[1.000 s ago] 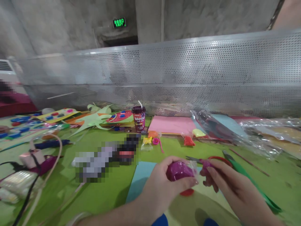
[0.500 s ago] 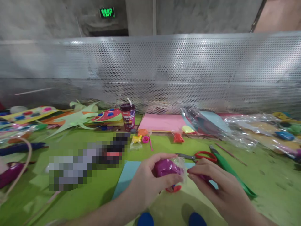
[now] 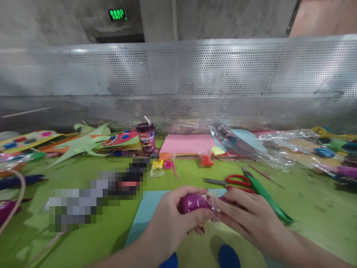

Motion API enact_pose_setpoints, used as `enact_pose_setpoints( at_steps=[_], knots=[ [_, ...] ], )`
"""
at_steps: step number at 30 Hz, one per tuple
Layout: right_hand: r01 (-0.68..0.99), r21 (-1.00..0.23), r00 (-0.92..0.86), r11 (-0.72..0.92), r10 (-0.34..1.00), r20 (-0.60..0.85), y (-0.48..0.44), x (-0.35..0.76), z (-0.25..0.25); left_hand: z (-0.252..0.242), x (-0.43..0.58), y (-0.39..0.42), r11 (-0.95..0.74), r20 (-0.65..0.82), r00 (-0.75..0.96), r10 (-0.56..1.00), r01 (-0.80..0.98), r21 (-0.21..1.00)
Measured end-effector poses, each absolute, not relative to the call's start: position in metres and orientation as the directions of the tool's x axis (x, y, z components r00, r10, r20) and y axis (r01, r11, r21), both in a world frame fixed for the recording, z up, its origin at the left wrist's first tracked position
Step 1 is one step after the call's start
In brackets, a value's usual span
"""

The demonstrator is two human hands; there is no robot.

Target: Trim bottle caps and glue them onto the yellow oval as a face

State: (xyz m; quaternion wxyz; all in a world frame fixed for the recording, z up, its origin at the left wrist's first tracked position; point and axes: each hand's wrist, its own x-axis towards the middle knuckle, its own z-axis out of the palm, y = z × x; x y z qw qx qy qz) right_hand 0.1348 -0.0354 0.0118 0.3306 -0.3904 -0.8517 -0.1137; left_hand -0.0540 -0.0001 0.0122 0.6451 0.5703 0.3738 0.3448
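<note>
My left hand (image 3: 178,214) is closed around a clear packet of purple clay (image 3: 193,202), thumb in front and fingers behind. My right hand (image 3: 245,210) meets it at the packet's right end, its fingers pressed on the plastic, with a bit of purple showing between them. Both hands are over a pale yellow-green sheet (image 3: 206,249) that bears two blue ovals (image 3: 229,256), one partly covered by my left wrist. Light blue paper (image 3: 145,212) lies beneath. Just beyond my right hand are red-handled scissors (image 3: 237,180).
A green-handled cutter (image 3: 270,201) lies at right. Farther back are a dark cup (image 3: 146,138) with a straw, pink paper (image 3: 189,144), a red clay packet (image 3: 206,160), a yellow packet (image 3: 158,165) and plastic wrappers (image 3: 279,149). A perforated metal panel (image 3: 178,82) stands behind.
My right hand has moved left onto the end of the packet, closing the gap between the hands. The whole view has shifted slightly, and more of the scissors shows.
</note>
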Motion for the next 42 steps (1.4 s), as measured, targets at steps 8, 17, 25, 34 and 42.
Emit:
enact_pose_setpoints(
  at_steps=[8, 17, 25, 34, 42],
  knots=[
    [0.75, 0.03, -0.473, 0.661, 0.504, 0.723, -0.037, 0.123, 0.009, 0.007, -0.052, 0.0, 0.159, -0.086, 0.495, 0.865, -0.106, 0.982],
    [0.715, -0.211, -0.309, 0.667, 0.572, 0.76, -0.041, 0.114, 0.016, 0.003, -0.05, 0.004, 0.265, -0.101, 0.533, 0.84, -0.242, 0.933],
    [0.705, -0.153, -0.369, 0.693, 0.543, 0.754, -0.041, 0.115, 0.01, 0.001, -0.051, 0.006, 0.275, -0.121, 0.555, 0.823, -0.203, 0.94],
    [0.688, -0.238, -0.281, 0.686, 0.554, 0.784, -0.043, 0.118, 0.019, 0.004, -0.048, 0.002, 0.3, -0.111, 0.569, 0.815, -0.25, 0.921],
    [0.703, -0.142, -0.387, 0.696, 0.543, 0.745, -0.039, 0.118, 0.011, 0.0, -0.05, 0.004, 0.23, -0.079, 0.565, 0.821, -0.2, 0.952]
  ],
)
